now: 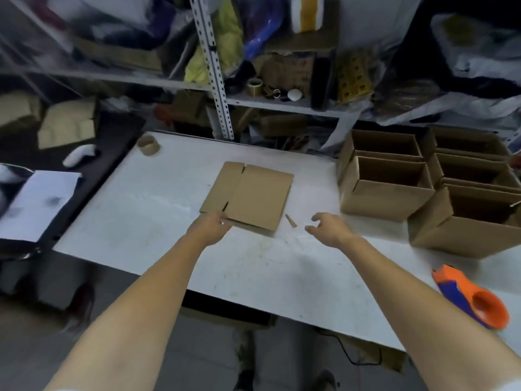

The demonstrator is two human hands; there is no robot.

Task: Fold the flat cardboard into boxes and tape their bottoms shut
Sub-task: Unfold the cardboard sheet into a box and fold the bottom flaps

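Observation:
A flat brown cardboard blank lies in the middle of the white table. My left hand is at its near left corner, fingers on the edge; whether they grip it is blurred. My right hand hovers just right of the blank, fingers loosely curled and holding nothing. Several folded boxes stand open-topped at the table's right. An orange and blue tape dispenser lies near the front right edge.
A small cardboard scrap lies between my hands. A brown tape roll sits at the far left corner. Cluttered metal shelves stand behind the table. A dark bench with white paper is to the left.

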